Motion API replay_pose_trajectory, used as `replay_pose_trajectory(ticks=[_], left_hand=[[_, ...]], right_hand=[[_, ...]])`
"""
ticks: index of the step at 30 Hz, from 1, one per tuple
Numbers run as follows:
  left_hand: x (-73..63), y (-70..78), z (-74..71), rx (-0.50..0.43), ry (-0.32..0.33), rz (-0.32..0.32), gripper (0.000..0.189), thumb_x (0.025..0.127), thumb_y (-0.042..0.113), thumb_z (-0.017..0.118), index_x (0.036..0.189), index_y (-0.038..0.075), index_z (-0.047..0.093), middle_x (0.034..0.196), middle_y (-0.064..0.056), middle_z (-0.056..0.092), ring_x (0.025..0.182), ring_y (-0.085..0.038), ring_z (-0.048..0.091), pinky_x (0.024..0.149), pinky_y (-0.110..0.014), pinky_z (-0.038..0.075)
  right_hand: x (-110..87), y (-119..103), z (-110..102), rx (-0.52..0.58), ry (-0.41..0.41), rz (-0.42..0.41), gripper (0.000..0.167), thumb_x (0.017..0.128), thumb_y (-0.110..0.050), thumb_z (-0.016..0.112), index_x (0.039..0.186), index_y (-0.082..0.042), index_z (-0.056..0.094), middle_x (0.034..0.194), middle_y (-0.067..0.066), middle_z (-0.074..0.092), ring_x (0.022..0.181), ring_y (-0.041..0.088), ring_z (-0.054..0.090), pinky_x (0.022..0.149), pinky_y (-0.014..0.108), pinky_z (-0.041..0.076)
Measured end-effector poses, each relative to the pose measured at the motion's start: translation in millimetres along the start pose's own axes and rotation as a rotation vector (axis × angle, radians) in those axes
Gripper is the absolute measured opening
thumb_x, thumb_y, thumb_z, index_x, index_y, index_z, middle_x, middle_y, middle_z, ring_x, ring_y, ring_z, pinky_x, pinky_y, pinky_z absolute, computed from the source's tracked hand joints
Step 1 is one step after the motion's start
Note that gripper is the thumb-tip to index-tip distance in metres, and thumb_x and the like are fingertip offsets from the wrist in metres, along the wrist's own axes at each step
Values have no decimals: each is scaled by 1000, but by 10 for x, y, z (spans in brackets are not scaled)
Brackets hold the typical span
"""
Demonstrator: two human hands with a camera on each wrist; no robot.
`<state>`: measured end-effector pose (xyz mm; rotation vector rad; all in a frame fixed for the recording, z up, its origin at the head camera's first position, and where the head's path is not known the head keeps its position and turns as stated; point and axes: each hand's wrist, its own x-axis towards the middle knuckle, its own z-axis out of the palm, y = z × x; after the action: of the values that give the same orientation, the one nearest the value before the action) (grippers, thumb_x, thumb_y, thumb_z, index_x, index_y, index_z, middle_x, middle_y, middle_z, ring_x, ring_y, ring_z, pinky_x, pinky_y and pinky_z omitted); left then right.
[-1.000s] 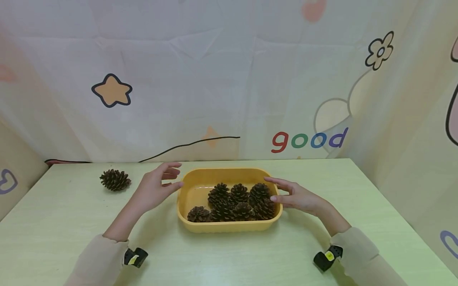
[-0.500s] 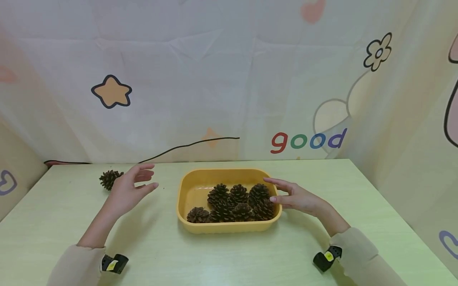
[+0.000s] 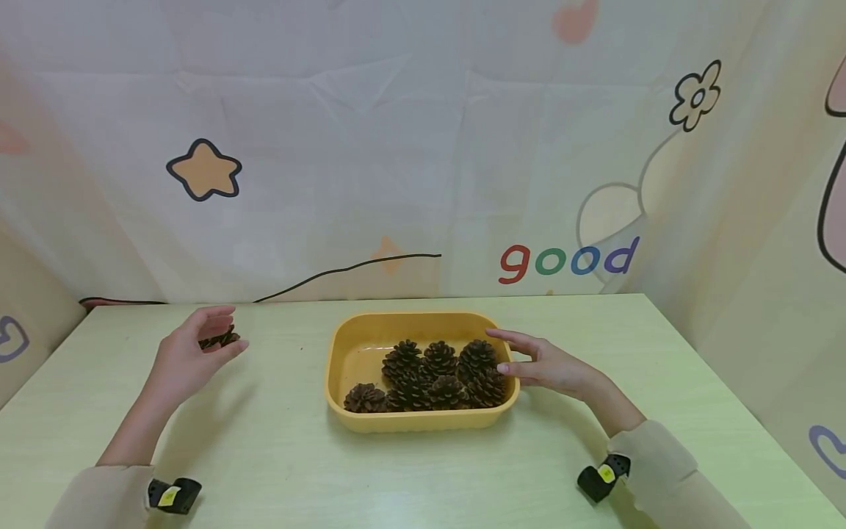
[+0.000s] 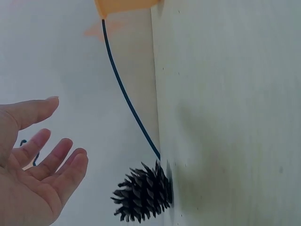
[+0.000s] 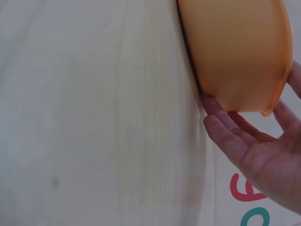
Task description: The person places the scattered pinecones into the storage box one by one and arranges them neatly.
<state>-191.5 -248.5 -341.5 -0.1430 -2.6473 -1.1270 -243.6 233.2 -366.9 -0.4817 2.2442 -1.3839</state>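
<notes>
Pinecones (image 3: 408, 389) sit in the yellow tub (image 3: 423, 421), its right end held by the right hand (image 3: 554, 365). One loose cone (image 4: 142, 193) lies on the bench (image 3: 284, 463) just beside the left hand (image 3: 183, 361), wide and holding nothing. Reaching for it seems the present step; next calls for closing fingers round it.

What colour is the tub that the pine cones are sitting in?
Plain yellow, the tub; it shows best in the head view.
</notes>
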Motion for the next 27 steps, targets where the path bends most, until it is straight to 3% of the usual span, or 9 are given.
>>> replay_pose_trajectory(ticks=[9, 20, 27], left_hand=[[28, -181, -138, 57, 27, -18, 62, 85, 30, 64, 133, 1, 38, 128, -26, 46, 116, -40, 43, 87, -46, 43], [141, -372, -224, 61, -16, -116, 74, 86, 34, 61, 140, -2, 26, 137, -33, 31, 120, -52, 31, 87, -63, 35], [245, -443, -242, 84, -39, -143, 80, 86, 34, 62, 142, -3, 18, 138, -36, 25, 120, -53, 29, 86, -64, 32]], right_hand=[[-8, -16, 2, -5, 1, 9, 68, 86, -28, 62, 144, -16, 28, 150, 20, 11, 130, 47, 22, 89, 46, 45], [-3, -19, -2, 0, -7, 9, 67, 87, -28, 62, 144, -17, 28, 150, 20, 10, 129, 46, 27, 89, 46, 46], [-8, -16, -5, 1, -7, 2, 67, 87, -28, 62, 144, -16, 29, 150, 20, 10, 129, 46, 25, 89, 46, 46]])
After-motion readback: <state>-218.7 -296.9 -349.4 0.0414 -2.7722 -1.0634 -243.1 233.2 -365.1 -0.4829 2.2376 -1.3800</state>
